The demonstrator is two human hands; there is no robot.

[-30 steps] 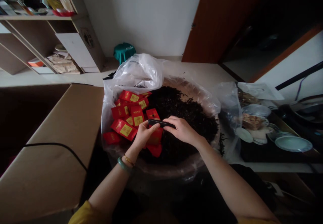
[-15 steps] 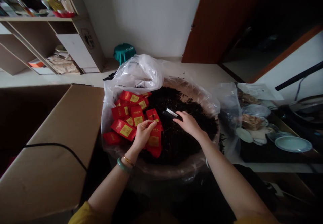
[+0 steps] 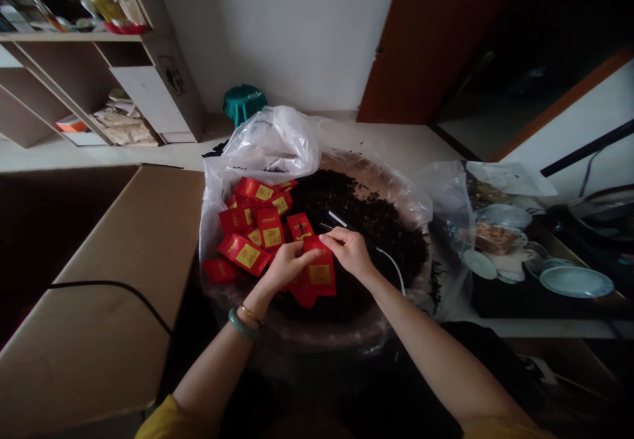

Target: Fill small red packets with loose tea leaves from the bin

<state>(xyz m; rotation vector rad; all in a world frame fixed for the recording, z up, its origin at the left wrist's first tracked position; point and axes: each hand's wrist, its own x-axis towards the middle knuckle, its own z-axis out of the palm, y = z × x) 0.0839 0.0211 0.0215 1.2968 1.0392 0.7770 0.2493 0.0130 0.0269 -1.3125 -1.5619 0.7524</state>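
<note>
My left hand (image 3: 290, 264) pinches a red packet (image 3: 319, 274) with a gold square on its front. The packet's top edge is also between the thumb and finger of my right hand (image 3: 349, 251). Just beyond that hand, a dark object with a white strip (image 3: 337, 218) lies on the dark dried leaves (image 3: 386, 221), partly hidden. To the right of the hand a thin, curved white cord-like piece (image 3: 396, 270) shows. Several more red packets (image 3: 247, 254) are heaped on the left side of the leaves, close to my left hand.
Clear plastic sheeting (image 3: 277, 138) lines the round container of leaves. An open cardboard box (image 3: 113, 280) with a black cable across it stands at the left. Bowls and dishes (image 3: 574, 282) sit on a dark tray at the right. A green-covered object (image 3: 244, 102) is by the wall.
My right hand has let go of the dark object with the white strip and moved left onto the packet's top edge. The packet has shifted slightly right, its front turned more toward me.
</note>
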